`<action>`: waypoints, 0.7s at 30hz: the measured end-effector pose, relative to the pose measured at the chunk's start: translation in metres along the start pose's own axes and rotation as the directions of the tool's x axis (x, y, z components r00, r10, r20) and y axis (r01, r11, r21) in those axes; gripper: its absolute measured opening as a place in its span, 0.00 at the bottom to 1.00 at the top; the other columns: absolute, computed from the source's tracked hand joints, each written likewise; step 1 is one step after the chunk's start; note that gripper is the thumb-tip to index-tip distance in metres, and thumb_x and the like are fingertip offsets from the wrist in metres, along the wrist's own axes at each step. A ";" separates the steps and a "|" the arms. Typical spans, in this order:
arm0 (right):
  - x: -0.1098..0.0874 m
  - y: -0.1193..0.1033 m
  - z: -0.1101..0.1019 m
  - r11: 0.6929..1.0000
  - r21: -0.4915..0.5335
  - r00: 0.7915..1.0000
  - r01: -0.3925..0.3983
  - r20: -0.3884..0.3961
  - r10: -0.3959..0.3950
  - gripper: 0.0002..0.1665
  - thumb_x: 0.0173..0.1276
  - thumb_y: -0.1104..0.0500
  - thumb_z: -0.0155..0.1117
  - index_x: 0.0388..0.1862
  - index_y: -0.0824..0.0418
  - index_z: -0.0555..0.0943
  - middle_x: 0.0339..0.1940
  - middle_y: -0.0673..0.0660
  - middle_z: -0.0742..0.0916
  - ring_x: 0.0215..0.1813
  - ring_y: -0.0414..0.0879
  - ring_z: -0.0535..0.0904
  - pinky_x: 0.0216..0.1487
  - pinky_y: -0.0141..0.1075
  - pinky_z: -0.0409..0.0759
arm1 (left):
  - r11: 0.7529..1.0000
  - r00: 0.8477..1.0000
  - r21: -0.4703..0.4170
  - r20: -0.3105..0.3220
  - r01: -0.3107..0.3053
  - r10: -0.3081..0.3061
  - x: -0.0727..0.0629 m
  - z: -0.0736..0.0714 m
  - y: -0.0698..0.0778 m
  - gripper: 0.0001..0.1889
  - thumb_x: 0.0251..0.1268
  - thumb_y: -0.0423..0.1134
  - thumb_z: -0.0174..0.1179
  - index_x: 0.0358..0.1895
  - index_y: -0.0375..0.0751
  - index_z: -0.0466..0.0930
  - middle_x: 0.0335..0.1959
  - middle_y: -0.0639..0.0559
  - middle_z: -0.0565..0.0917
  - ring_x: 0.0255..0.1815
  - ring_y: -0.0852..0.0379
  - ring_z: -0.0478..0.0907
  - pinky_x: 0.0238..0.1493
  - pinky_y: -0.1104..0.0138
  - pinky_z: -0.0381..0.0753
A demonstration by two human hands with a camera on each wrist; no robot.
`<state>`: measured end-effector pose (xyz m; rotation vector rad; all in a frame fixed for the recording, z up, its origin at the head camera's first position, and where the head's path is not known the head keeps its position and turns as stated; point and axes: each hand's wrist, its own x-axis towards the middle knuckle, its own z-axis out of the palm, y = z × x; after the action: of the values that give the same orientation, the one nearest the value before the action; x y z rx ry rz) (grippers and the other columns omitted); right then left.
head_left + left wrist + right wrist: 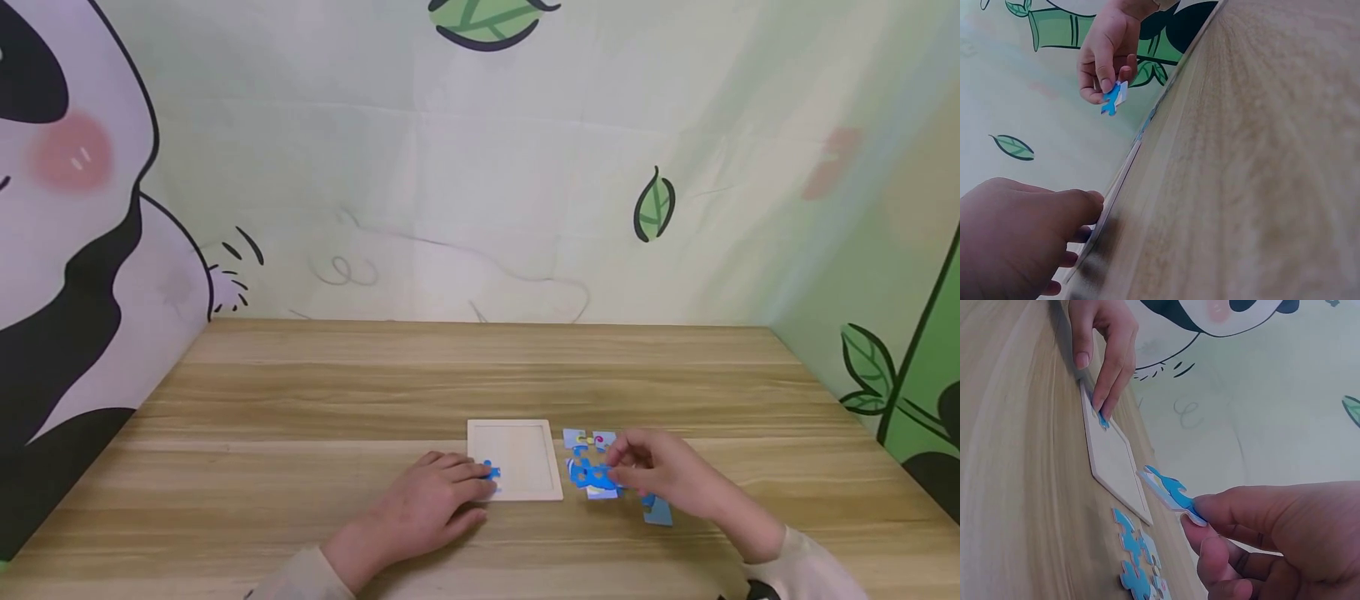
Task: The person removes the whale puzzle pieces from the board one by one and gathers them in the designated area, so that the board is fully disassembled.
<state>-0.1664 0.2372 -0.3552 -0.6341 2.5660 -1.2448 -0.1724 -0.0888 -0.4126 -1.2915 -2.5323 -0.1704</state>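
A square pale wooden puzzle tray (517, 446) lies on the table. My left hand (423, 510) rests at its left side, fingers extended over the edge and touching a blue puzzle piece (1104, 420) in the tray's near left corner. Between thumb and fingers, my right hand (667, 473) pinches a blue-and-white puzzle piece (1175, 492), raised above the table to the right of the tray. The left wrist view also shows this puzzle piece (1112, 99), held tilted. Under and beside the right hand are several loose puzzle pieces (1135, 580).
One light blue puzzle piece (659, 511) lies apart, nearer the right forearm. The wood-grain table (337, 375) reaches back to a wall cloth (375, 167) printed with leaves and a panda.
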 end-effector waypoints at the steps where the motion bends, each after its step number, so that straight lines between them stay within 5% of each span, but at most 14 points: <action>1: -0.001 0.001 0.000 1.000 -0.006 1.000 -0.001 -0.001 0.001 0.08 0.66 0.62 0.63 0.38 0.67 0.78 0.26 0.53 0.80 0.23 0.36 0.72 0.24 0.29 0.75 | 1.000 1.000 -0.003 -0.003 0.000 0.000 0.000 0.000 0.000 0.15 0.67 0.49 0.57 0.53 0.52 0.82 0.57 0.57 0.83 0.58 0.56 0.78 0.58 0.60 0.76; 21: -0.021 0.029 0.001 1.000 0.004 1.000 -0.016 0.020 0.016 0.08 0.65 0.62 0.63 0.37 0.67 0.78 0.24 0.49 0.78 0.23 0.32 0.70 0.23 0.27 0.72 | 1.000 1.000 -0.017 0.016 0.017 -0.017 0.000 -0.001 0.001 0.16 0.68 0.49 0.56 0.55 0.52 0.82 0.58 0.57 0.82 0.60 0.56 0.77 0.59 0.60 0.76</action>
<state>-0.1564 0.2625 -0.3785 -0.6210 2.5472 -1.2318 -0.1716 -0.0888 -0.4116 -1.2825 -2.5613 -0.1865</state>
